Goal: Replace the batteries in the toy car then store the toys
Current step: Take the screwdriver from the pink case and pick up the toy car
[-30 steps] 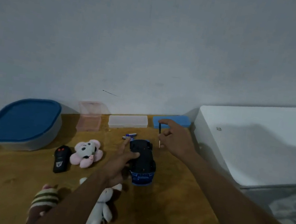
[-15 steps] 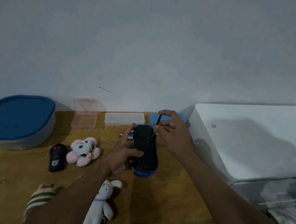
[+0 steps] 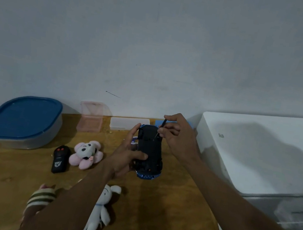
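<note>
The wooden tabletop [image 3: 172,206] lies open at the near right. A pink plush flower toy [image 3: 85,154] and a black plastic remote [image 3: 59,160] crowd the left.

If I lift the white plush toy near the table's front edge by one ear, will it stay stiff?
It will probably hang floppy: the white plush toy lies limp on the table, limbs splayed. It looks soft and stuffed, so it is likely light for its size. Being cloth, it should neither roll nor break.

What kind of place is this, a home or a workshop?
Most likely a room in a home. A wooden table stands against a plain wall, and a pink plush toy and a blue-lidded box lie on it.
</note>
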### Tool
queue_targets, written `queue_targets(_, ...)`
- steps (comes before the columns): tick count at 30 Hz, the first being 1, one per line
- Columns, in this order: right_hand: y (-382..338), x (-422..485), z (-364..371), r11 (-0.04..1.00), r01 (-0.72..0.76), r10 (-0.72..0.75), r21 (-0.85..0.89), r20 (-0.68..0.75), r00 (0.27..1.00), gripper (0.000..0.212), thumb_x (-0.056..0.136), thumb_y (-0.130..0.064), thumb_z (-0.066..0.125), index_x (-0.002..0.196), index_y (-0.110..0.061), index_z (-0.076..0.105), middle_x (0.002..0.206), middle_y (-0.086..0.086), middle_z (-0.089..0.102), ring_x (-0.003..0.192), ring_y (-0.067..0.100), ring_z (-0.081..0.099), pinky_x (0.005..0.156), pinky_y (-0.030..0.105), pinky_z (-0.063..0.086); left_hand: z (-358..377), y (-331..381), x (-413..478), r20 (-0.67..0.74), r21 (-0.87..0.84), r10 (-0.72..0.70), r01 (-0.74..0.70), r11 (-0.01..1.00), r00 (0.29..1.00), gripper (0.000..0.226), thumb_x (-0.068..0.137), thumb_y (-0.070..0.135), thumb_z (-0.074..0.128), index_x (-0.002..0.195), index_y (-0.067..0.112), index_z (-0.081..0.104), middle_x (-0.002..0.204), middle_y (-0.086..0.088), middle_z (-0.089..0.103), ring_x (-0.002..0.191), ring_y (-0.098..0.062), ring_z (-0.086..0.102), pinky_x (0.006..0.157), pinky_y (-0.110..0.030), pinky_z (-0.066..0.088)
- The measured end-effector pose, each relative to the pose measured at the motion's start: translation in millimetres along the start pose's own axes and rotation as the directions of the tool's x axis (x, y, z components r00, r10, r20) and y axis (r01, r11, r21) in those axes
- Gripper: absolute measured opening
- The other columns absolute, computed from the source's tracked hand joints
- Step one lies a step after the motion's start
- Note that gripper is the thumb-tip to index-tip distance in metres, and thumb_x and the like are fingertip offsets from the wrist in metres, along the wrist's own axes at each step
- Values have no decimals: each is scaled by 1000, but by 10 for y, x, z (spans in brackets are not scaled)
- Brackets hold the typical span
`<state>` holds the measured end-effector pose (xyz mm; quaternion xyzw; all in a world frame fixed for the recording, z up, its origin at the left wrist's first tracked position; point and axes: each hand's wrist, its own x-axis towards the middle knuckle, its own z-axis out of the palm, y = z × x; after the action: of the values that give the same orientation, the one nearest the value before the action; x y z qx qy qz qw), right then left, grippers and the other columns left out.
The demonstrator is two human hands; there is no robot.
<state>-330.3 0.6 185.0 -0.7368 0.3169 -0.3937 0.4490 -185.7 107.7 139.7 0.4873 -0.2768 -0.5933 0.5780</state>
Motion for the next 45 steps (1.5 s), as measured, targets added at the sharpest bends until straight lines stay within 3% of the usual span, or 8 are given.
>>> queue_targets(5,6,4,-3,999,31,-30,-32,6,1000,26,84,-6,68,104,-18,58,85,1,71,79,9,70,70,23,59,18,18,2,9,8,2,-2,1000,1000,98,77,-22,55,139,50,33,126,-27,56,105,-45,59,86,-57,50)
queue_targets(17,11,2,-23,998,51,-51,-29,-6,999,26,84,-5,68,103,-20,59,87,5,72,79,14,71,72,31,61,32,72,-7,17,36,-10,9,999,1000,96,80,-22,53,139,50,32,125,-22,59,115,-49,54,92,-65,45)
queue_targets(26,-37,-54,-19,987,112,-110,-114,20,994,23,86,-7,66,107,-14,60,89,-2,68,82,8,69,72,19,58,45,67,-44,23,25,-16,15,1000,1000,94,80,-22,53,139,48,33,125,-24,59,114,-48,56,92,-62,47)
queue_targets(29,-62,-56,0,978,139,-142,-153,-4,990,19,84,-12,69,101,-14,61,95,-1,67,81,10,68,68,20,59,46,53,-45,18,35,-25,24,999,1000,95,79,-22,54,138,49,34,124,-24,60,111,-47,58,89,-60,49)
queue_targets(31,-65,-52,19,975,152,-161,-161,-45,986,16,82,-12,71,95,-13,62,87,3,66,77,13,66,66,21,58,41,42,-44,15,34,-26,25,999,1000,95,79,-22,54,138,50,34,124,-23,61,111,-47,59,90,-62,48)
queue_targets(37,-79,-63,53,974,138,-150,-181,-50,987,24,83,-11,70,105,-12,63,93,2,68,84,11,67,73,20,58,38,52,-62,12,35,-26,25,999,1000,95,80,-22,53,139,50,33,123,-23,62,110,-46,60,89,-63,48)
queue_targets(45,-94,-73,69,976,116,-127,-187,-53,990,21,84,-13,70,104,-12,64,94,-1,70,84,9,66,74,20,58,46,35,-102,0,38,-30,30,999,1000,94,81,-21,52,140,48,31,123,-22,62,111,-46,59,89,-61,49)
